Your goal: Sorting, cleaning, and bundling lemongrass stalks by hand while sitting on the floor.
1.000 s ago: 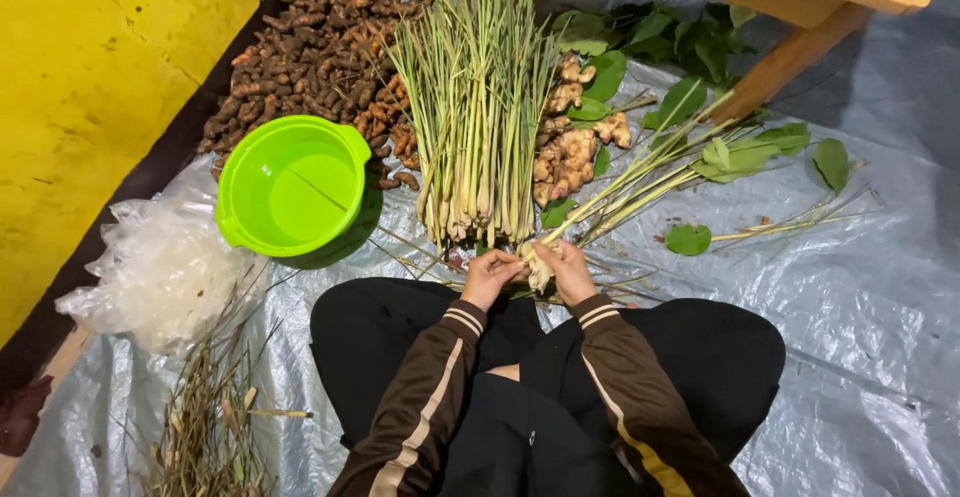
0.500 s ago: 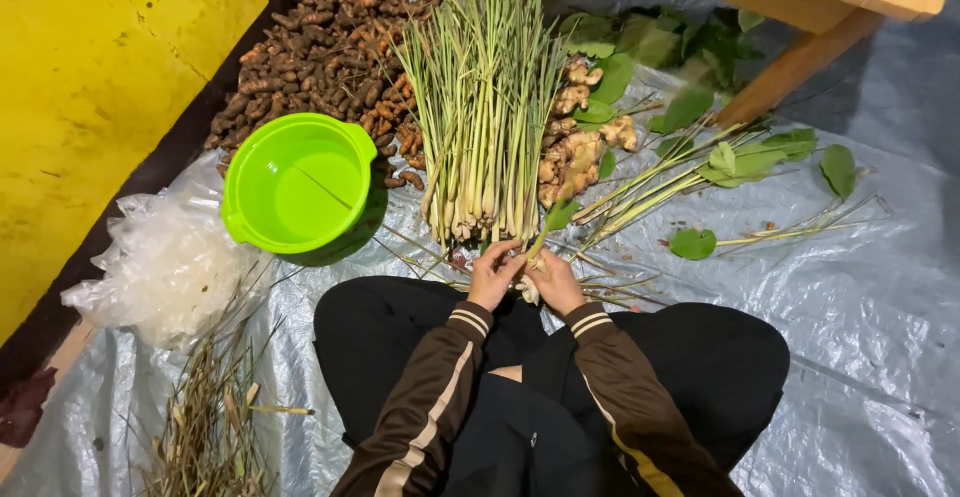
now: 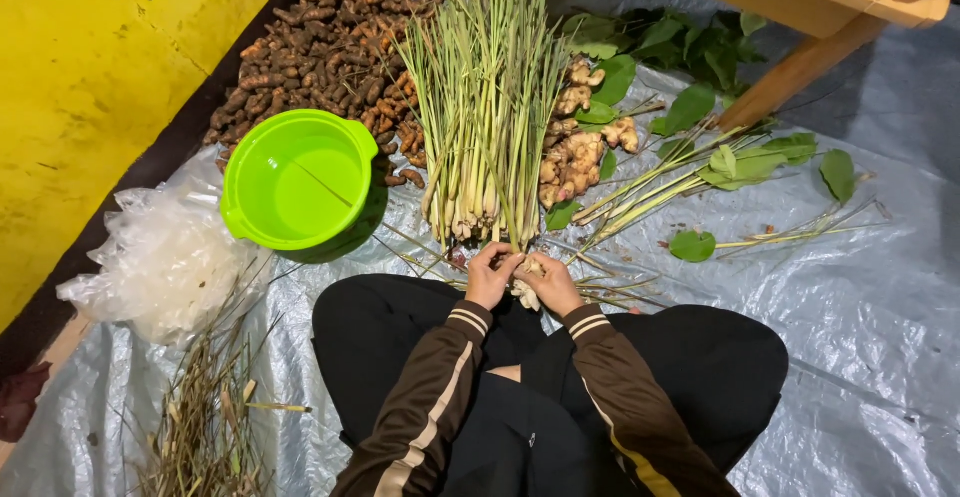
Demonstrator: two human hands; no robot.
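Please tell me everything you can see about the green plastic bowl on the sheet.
The green bowl is a round basin of bright lime-green plastic with a wide rim and two small flat handles on opposite sides. It stands upright and looks empty; one thin line, perhaps a stalk, crosses its inside. It rests on the grey plastic sheet, beside the pile of brown roots, left of the lemongrass bundle and above the clear plastic bag. Neither hand touches it.

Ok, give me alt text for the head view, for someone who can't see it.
A seated person's left hand and right hand grip the pale root end of a lemongrass stalk over a grey plastic sheet. Ahead lie a green lemongrass bundle, a lime-green plastic basin and brown turmeric roots.
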